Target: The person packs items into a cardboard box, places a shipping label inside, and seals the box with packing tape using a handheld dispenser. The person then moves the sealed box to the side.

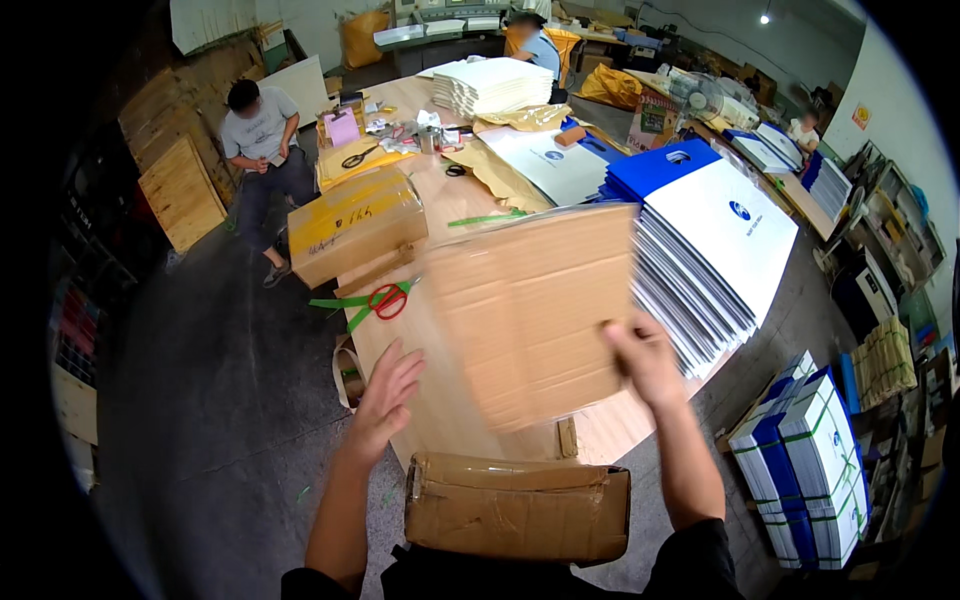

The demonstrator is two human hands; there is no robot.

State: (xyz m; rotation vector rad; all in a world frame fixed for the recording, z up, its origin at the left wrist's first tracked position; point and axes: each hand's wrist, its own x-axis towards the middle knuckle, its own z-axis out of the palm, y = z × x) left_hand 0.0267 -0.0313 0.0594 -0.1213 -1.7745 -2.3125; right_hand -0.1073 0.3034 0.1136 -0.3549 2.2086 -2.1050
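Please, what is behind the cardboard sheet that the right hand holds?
Past the cardboard sheet in the right hand, the blue-and-white stack and the wooden table show. What the sheet covers cannot be seen.

cardboard sheet (pixel 530 315) | tan, creased, edges blurred | slightly tilted | held at right edge, over wooden table (pixel 432 400)

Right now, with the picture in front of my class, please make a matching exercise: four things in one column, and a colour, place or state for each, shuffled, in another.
1. cardboard sheet
2. red-handled scissors
3. tall stack
4. left hand

A. open, holding nothing
B. on the table, by green strips
C. held by the right hand
D. white and blue

Pairs: 1-C, 2-B, 3-D, 4-A
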